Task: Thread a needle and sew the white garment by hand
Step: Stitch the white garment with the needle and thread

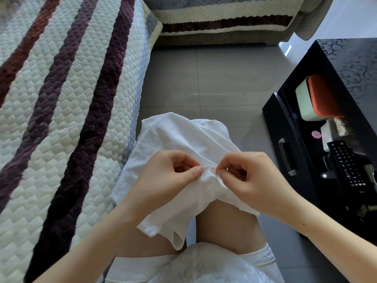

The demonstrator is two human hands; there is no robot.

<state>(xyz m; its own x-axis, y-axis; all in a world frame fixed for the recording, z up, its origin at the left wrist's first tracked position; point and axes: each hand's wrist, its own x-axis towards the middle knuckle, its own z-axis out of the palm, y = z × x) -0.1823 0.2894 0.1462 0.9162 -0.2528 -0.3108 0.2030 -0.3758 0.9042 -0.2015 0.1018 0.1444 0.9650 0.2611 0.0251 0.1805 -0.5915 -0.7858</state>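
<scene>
The white garment (179, 139) lies draped over my knees. My left hand (169, 178) pinches a fold of its cloth between thumb and forefinger. My right hand (251, 176) pinches a thin needle (212, 170), whose tip points left into the fold between the two hands. A fine dark thread curves on the cloth just below the needle. The thread's far end is hidden under my fingers.
A quilted striped sofa cover (61, 119) runs along my left, with another sofa (224, 17) ahead. At my right stands a black table with an open drawer (285, 144) holding a remote control (346, 162), a green and orange box (314, 99) and small items. Grey tiled floor (204, 78) lies ahead.
</scene>
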